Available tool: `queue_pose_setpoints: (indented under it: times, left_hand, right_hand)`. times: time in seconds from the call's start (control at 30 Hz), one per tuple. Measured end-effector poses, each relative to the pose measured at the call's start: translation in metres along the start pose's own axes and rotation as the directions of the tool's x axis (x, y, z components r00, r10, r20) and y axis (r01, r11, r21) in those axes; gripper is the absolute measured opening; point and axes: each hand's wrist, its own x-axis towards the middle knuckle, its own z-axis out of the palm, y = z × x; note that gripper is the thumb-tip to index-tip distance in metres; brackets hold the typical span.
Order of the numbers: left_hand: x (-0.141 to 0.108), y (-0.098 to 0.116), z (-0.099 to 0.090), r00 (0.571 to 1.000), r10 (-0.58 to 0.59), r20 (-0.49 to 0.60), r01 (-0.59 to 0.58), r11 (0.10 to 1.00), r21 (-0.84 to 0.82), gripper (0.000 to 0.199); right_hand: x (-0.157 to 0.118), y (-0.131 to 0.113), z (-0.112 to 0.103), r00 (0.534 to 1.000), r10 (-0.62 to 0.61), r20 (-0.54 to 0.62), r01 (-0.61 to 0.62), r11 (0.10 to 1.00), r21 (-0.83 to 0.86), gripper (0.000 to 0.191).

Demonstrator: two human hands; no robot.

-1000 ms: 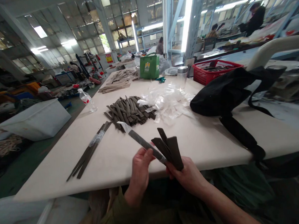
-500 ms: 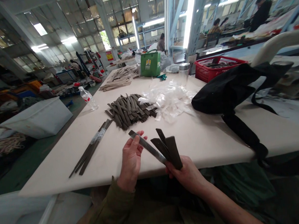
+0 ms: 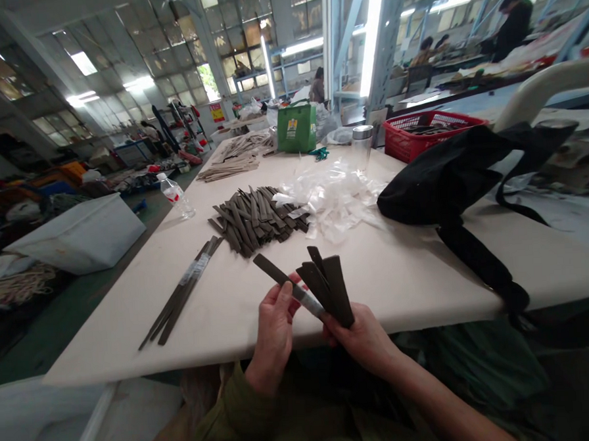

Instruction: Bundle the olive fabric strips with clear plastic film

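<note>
I observe passage over the worktop (image 3: pixel 223 310), lower left of centre, between strip bundle (image 3: pixel 182 293) and left hand (image 3: pixel 275 323). Strip pile (image 3: pixel 255 217) and clear plastic (image 3: pixel 335 202) obstruct centre; black bag (image 3: pixel 435 180), right.

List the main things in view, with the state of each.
Single strip: slanted, lower part seemingly under clear film
Left hand: pinching that strip
Fanned strips: upright, spread at the top
Right hand: closed around their base
Strip pile: loose, heaped
Strip bundle: wrapped partway, lying flat
Clear plastic: crumpled
Water bottle: standing
Jar: lidded
Green bag: standing
Black bag: slumped
</note>
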Motion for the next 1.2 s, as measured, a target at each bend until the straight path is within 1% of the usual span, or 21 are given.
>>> queue_pose_setpoints:
  times: [0.1, 0.17, 0.23, 0.27, 0.3, 0.37, 0.47, 0.53, 0.57, 0.6, 0.63, 0.7, 0.73, 0.77, 0.8, 0.83, 0.9, 0.97, 1.03, 1.13, 1.2]
  left_hand:
    - [-0.009, -0.011, 0.0, 0.996, -0.045, 0.076, 0.038, 0.995, 0.093, 0.026]
    - [-0.015, -0.018, 0.0, 0.992, -0.047, 0.116, 0.03, 0.989, 0.147, 0.028]
    - [-0.014, -0.016, -0.002, 0.993, -0.019, 0.12, -0.003, 0.983, 0.181, 0.032]
    - [-0.011, -0.009, -0.004, 0.994, 0.01, 0.111, -0.031, 0.981, 0.191, 0.033]
    - [-0.005, 0.003, -0.007, 0.994, 0.049, 0.096, -0.067, 0.978, 0.199, 0.035]
    - [0.011, 0.039, -0.018, 0.986, 0.156, 0.055, -0.165, 0.955, 0.247, 0.039]
    - [0.045, 0.105, -0.043, 0.942, 0.334, 0.021, -0.305, 0.831, 0.465, 0.047]
    - [0.071, 0.141, -0.064, 0.913, 0.408, 0.015, -0.311, 0.671, 0.673, 0.051]
    - [0.084, 0.154, -0.074, 0.896, 0.444, 0.009, -0.289, 0.567, 0.771, 0.051]
    - [0.097, 0.163, -0.085, 0.884, 0.467, 0.02, -0.248, 0.433, 0.866, 0.049]
    - [0.11, 0.169, -0.096, 0.884, 0.465, 0.049, -0.189, 0.259, 0.947, 0.046]
    - [0.131, 0.172, -0.114, 0.917, 0.389, 0.092, -0.056, -0.102, 0.993, 0.04]
    - [0.139, 0.171, -0.121, 0.937, 0.337, 0.095, -0.015, -0.233, 0.972, 0.037]
    - [0.145, 0.169, -0.124, 0.95, 0.298, 0.094, 0.008, -0.322, 0.947, 0.036]
    - [0.15, 0.165, -0.123, 0.954, 0.28, 0.106, 0.008, -0.38, 0.925, 0.035]
    - [0.154, 0.161, -0.119, 0.95, 0.28, 0.138, -0.01, -0.413, 0.91, 0.036]
    - [0.157, 0.147, -0.097, 0.923, 0.287, 0.257, -0.106, -0.452, 0.886, 0.037]
    - [0.158, 0.124, -0.062, 0.884, 0.224, 0.41, -0.283, -0.444, 0.85, 0.034]
    - [0.16, 0.09, -0.022, 0.844, 0.096, 0.528, -0.457, -0.386, 0.801, 0.031]
    - [0.168, 0.033, 0.026, 0.804, -0.018, 0.594, -0.557, -0.371, 0.743, 0.028]
    - [0.174, 0.003, 0.045, 0.797, -0.046, 0.602, -0.57, -0.384, 0.726, 0.025]
  right_hand:
    - [0.001, 0.002, 0.001, 1.0, -0.011, -0.013, 0.011, 1.0, 0.009, 0.04]
    - [0.002, 0.003, 0.0, 1.0, -0.003, 0.0, 0.003, 0.999, 0.041, 0.043]
    - [0.003, 0.002, -0.002, 0.999, 0.026, 0.019, -0.027, 0.994, 0.104, 0.044]
    - [0.003, 0.003, -0.004, 0.999, 0.042, 0.02, -0.044, 0.99, 0.134, 0.043]
    - [0.004, 0.003, -0.007, 0.998, 0.064, 0.001, -0.064, 0.984, 0.166, 0.043]
    - [0.005, 0.008, -0.015, 0.989, 0.135, -0.056, -0.117, 0.962, 0.245, 0.041]
    - [0.008, 0.022, -0.034, 0.952, 0.266, -0.15, -0.187, 0.896, 0.404, 0.04]
    - [0.01, 0.032, -0.05, 0.922, 0.321, -0.217, -0.176, 0.846, 0.503, 0.04]
    - [0.01, 0.037, -0.058, 0.904, 0.343, -0.254, -0.159, 0.822, 0.546, 0.04]
    - [0.011, 0.041, -0.065, 0.887, 0.365, -0.282, -0.143, 0.799, 0.584, 0.04]
    - [0.011, 0.044, -0.072, 0.871, 0.387, -0.304, -0.131, 0.778, 0.614, 0.04]
    - [0.011, 0.048, -0.084, 0.848, 0.417, -0.326, -0.115, 0.745, 0.657, 0.04]
    - [0.011, 0.05, -0.089, 0.843, 0.427, -0.328, -0.11, 0.734, 0.67, 0.039]
    - [0.011, 0.05, -0.092, 0.841, 0.431, -0.326, -0.109, 0.726, 0.679, 0.038]
    - [0.011, 0.051, -0.093, 0.844, 0.431, -0.32, -0.109, 0.722, 0.683, 0.038]
    - [0.011, 0.051, -0.094, 0.85, 0.426, -0.311, -0.112, 0.722, 0.683, 0.038]
    - [0.011, 0.053, -0.093, 0.868, 0.405, -0.287, -0.121, 0.734, 0.668, 0.039]
    - [0.011, 0.055, -0.09, 0.888, 0.374, -0.267, -0.124, 0.754, 0.645, 0.04]
    - [0.011, 0.058, -0.087, 0.901, 0.348, -0.26, -0.118, 0.772, 0.625, 0.04]
    - [0.01, 0.06, -0.086, 0.905, 0.335, -0.264, -0.12, 0.794, 0.595, 0.039]
    - [0.009, 0.059, -0.087, 0.902, 0.338, -0.269, -0.128, 0.803, 0.582, 0.039]
